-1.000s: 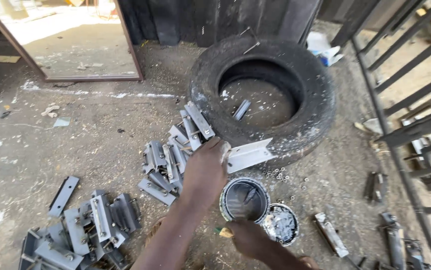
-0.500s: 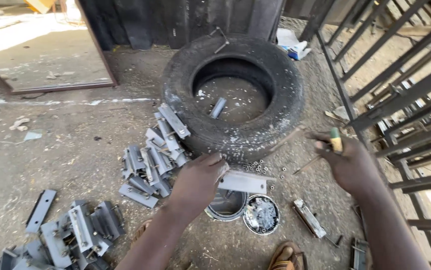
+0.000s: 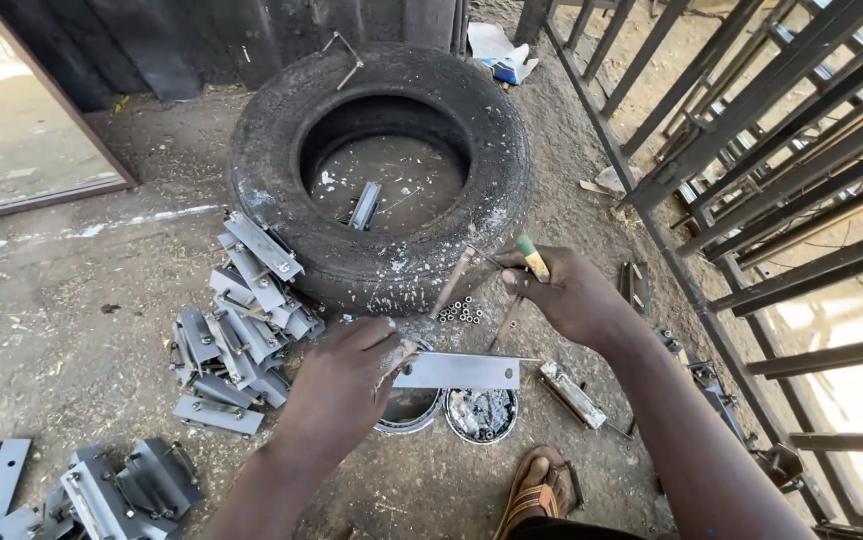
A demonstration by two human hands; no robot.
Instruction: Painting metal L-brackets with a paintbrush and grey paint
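Steel, flat and grey, the metal bracket (image 3: 456,371) sits pinched in the left hand (image 3: 346,385) above two small tins (image 3: 481,413) on the dirt floor. Right hand (image 3: 571,295) has its grip pressed together on a green-handled tool (image 3: 531,257) beside the old tyre (image 3: 381,170). More brackets (image 3: 241,320) lie piled just left.

Dull grey metal bracket (image 3: 456,371), rough matt rubber tyre (image 3: 381,165) — dusty, gritty dirt ground (image 3: 81,290), perhaps plastic-handled tool (image 3: 532,258)
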